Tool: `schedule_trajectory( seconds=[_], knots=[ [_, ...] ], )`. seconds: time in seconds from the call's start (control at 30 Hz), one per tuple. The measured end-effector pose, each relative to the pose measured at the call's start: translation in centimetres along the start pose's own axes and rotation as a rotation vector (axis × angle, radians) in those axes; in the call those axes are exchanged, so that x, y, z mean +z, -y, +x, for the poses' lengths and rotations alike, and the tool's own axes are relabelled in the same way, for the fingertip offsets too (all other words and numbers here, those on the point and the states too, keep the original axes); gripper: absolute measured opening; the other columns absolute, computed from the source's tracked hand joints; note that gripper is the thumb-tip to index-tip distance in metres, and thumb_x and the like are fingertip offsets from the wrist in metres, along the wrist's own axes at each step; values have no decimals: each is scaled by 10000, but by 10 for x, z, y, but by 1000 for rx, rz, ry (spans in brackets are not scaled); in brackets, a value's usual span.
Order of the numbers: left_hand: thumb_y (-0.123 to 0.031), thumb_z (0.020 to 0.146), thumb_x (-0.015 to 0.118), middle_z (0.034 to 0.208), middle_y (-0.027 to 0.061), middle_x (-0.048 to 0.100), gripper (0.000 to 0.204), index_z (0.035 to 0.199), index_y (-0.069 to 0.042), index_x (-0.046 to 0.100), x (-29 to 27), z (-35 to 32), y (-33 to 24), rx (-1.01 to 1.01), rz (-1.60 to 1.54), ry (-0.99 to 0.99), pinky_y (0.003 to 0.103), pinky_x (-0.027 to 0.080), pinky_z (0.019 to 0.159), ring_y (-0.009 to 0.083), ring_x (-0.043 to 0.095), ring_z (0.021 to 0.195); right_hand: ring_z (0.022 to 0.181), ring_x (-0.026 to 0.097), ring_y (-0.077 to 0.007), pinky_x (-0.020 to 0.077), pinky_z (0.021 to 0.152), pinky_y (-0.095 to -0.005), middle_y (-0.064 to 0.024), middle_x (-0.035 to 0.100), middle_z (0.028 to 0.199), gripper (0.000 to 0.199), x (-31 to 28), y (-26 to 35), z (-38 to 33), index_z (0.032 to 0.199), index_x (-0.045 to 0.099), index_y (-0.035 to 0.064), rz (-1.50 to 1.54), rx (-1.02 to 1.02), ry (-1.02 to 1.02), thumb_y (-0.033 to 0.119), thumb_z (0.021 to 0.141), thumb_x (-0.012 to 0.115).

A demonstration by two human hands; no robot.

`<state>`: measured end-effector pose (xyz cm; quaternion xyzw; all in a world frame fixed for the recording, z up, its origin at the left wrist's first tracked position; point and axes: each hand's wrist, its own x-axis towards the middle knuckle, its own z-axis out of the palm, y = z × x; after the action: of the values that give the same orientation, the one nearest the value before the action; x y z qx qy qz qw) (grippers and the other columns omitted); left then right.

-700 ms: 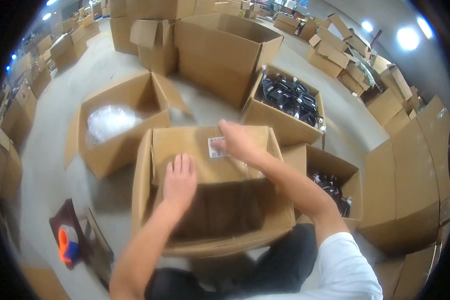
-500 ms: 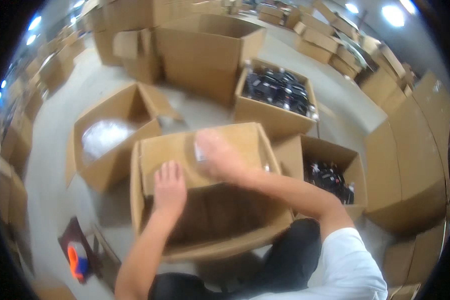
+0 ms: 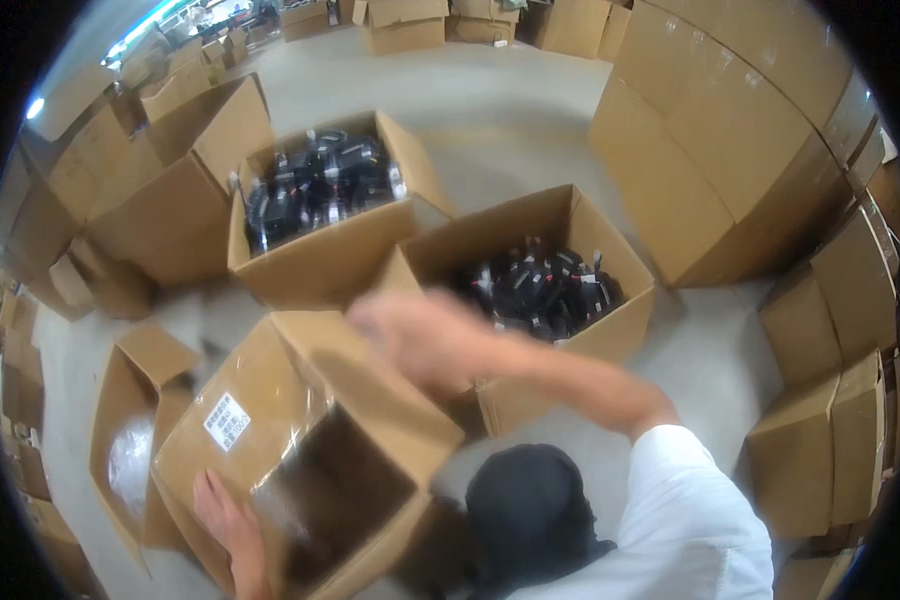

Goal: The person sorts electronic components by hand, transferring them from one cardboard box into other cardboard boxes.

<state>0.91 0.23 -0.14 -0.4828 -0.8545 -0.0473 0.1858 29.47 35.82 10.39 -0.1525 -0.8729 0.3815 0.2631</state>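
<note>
Head view: right hand (image 3: 415,340) has moved off the label (image 3: 227,422) on the flap (image 3: 238,468), exposing it, toward the far right corner of the box (image 3: 400,420) beside the knee (image 3: 530,510), grip too blurred to tell, apparently leaving flat left hand (image 3: 227,520) to steady the flap.

Black parts (image 3: 332,180) inside an open carton (image 3: 325,265)

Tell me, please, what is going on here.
A person is working at an open box. The left hand lies on its labelled flap; the right hand, blurred, is by its right side, and whether it grips is unclear. Beyond stand two boxes of black parts.
</note>
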Motion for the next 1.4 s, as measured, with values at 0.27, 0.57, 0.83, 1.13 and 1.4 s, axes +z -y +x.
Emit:
schedule_trajectory(
  seconds=[0.27, 0.57, 0.83, 1.13, 1.4],
  knots=[
    [-17, 791, 686, 1525, 297, 350, 779, 1481, 115, 349, 23, -6, 11, 7, 89, 57, 528, 263, 1200, 467, 330, 1426, 1205, 637, -363, 514, 1006, -458, -265, 641, 1299, 699, -122, -291, -99, 1173, 677, -53, -618, 1095, -2, 474, 745, 842],
    [-41, 791, 778, 1534, 240, 387, 698, 1414, 29, 471, -109, 50, -99, -117, -184, 126, 480, 295, 1192, 416, 373, 1426, 1106, 667, -342, 513, 972, -406, -226, 693, 1177, 688, -119, -258, -137, 1156, 637, -58, -455, 953, -314, 302, 639, 912],
    [-95, 906, 709, 1315, 188, 601, 350, 1230, 18, 638, -133, 71, -163, -136, -950, -130, 429, 466, 1052, 331, 616, 1162, 821, 668, -150, 570, 766, -287, -100, 678, 1058, 561, -48, 21, -5, 1212, 564, -31, 290, 351, -200, 178, 775, 847],
    [25, 844, 744, 1414, 236, 485, 243, 1083, -3, 718, -117, 46, -87, -342, -872, -672, 422, 476, 1006, 365, 533, 1271, 1031, 617, -157, 527, 912, -319, -124, 651, 1125, 638, 128, 172, 31, 1289, 500, -70, 533, 264, 174, 238, 840, 832],
    [8, 832, 769, 1392, 204, 532, 224, 1052, -31, 755, -92, 34, -68, -414, -860, -568, 367, 539, 873, 343, 565, 1215, 1083, 625, -165, 574, 919, -324, -114, 604, 1236, 604, 198, 136, 22, 1360, 429, -29, 881, 405, 158, 196, 922, 780]
  ],
)
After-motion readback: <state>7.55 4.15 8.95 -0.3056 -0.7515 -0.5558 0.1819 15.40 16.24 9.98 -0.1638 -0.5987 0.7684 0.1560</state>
